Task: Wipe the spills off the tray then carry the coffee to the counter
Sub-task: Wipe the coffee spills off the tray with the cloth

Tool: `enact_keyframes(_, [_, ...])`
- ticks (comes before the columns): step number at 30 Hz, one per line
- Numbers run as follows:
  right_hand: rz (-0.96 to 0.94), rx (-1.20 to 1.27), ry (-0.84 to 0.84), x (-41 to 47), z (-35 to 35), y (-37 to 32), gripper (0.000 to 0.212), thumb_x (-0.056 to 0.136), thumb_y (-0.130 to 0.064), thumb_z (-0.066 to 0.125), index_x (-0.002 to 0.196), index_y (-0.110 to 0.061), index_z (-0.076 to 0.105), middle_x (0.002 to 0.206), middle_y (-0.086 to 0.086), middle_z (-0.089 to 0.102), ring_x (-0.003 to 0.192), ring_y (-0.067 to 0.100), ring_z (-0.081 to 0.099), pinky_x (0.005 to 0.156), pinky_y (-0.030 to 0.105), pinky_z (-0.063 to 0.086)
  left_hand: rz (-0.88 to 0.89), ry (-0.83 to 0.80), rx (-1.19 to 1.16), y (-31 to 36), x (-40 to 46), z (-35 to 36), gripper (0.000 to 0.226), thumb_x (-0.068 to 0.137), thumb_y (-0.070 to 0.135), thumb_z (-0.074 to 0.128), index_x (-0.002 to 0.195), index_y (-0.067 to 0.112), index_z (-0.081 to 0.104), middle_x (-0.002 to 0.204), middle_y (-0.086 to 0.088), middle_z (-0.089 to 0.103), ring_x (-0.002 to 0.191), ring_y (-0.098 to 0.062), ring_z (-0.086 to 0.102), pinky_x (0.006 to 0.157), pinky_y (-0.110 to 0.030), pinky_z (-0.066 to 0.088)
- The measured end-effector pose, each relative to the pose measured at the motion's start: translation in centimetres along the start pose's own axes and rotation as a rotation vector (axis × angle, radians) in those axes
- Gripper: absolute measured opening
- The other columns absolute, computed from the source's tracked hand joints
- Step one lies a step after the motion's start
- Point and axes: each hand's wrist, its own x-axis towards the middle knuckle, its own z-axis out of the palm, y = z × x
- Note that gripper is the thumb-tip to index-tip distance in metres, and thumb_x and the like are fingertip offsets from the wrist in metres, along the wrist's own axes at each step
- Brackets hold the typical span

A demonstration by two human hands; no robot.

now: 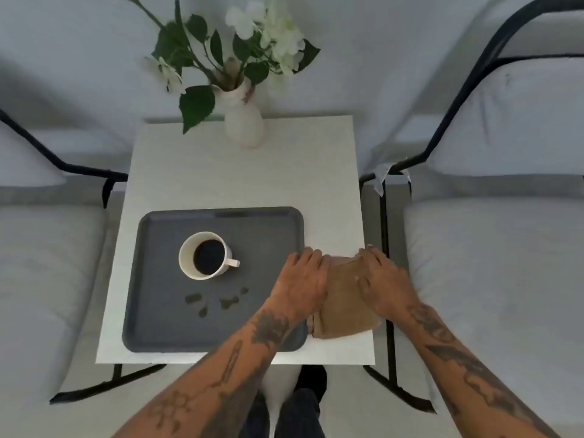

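A dark grey tray (158, 327) lies on a small white table (243, 178). On the tray stands a white cup of black coffee (205, 256), its handle pointing right. Several dark spill drops (218, 301) sit on the tray just in front of the cup. A folded tan cloth (346, 306) lies on the table right of the tray. My left hand (301, 279) rests on the cloth's left edge, over the tray's right rim. My right hand (384, 279) presses on the cloth's right side. Both hands lie flat with fingers together.
A white vase with green leaves and white flowers (243, 124) stands at the table's far edge. Light grey cushioned seats with black metal frames flank the table on the left (41, 263) and right (493, 263). My legs show below the table's near edge.
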Motion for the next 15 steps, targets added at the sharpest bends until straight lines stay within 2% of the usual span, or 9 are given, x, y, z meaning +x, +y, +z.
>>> enact_keyframes(2, [0.006,0.047,0.051,0.9,1.0,1.0,0.06,0.088,-0.016,0.053,0.145,-0.013,0.033,0.153,0.007,0.032,0.128,0.028,0.046,0.1,0.039,0.04,-0.021,-0.01,0.046,0.6,1.1,0.7,0.047,0.073,0.021,0.063,0.117,0.006,0.063,0.109,-0.011,0.066,0.102,-0.029,0.061,0.087,-0.041,0.049])
enact_keyframes(4, [0.01,0.045,0.1,1.4,1.8,1.5,0.058,0.088,-0.015,0.052,0.143,-0.013,0.035,0.142,0.01,0.041,0.112,0.031,0.056,0.088,0.039,0.046,-0.024,-0.004,0.115,1.1,1.6,1.5,0.053,0.073,0.026,0.068,0.122,0.006,0.061,0.111,-0.01,0.063,0.1,-0.028,0.059,0.094,-0.041,0.046])
enact_keyframes(7, [0.047,-0.004,0.206,1.9,2.9,1.7,0.055,0.084,-0.009,0.06,0.137,-0.006,0.045,0.12,0.017,0.049,0.094,0.033,0.058,0.076,0.039,0.049,-0.054,-0.026,0.108,1.4,2.1,2.1,0.062,0.064,0.033,0.081,0.115,0.005,0.062,0.1,-0.009,0.064,0.093,-0.027,0.059,0.102,-0.045,0.043])
enact_keyframes(10, [-0.045,0.021,0.278,1.8,3.3,1.6,0.032,0.077,0.001,0.065,0.109,-0.001,0.064,0.096,0.013,0.049,0.078,0.026,0.051,0.061,0.034,0.045,-0.075,-0.068,0.101,1.4,2.2,1.2,0.046,0.067,0.031,0.082,0.104,0.009,0.065,0.101,-0.01,0.063,0.099,-0.028,0.058,0.106,-0.046,0.038])
enact_keyframes(12, [-0.067,0.044,0.286,0.9,3.0,1.4,0.021,0.075,0.003,0.067,0.095,-0.003,0.064,0.092,0.006,0.043,0.076,0.021,0.047,0.058,0.03,0.04,-0.052,-0.065,0.07,1.4,2.0,0.6,0.037,0.073,0.02,0.076,0.107,0.008,0.065,0.114,-0.014,0.059,0.111,-0.032,0.053,0.111,-0.05,0.032])
enact_keyframes(15, [-0.078,0.146,0.28,-1.9,1.9,1.1,0.024,0.075,0.006,0.066,0.095,-0.007,0.061,0.107,0.012,0.052,0.091,0.028,0.055,0.069,0.033,0.046,-0.028,0.013,0.002,2.0,0.9,0.2,0.034,0.075,0.009,0.071,0.108,0.006,0.064,0.123,-0.016,0.057,0.124,-0.033,0.048,0.115,-0.051,0.026])
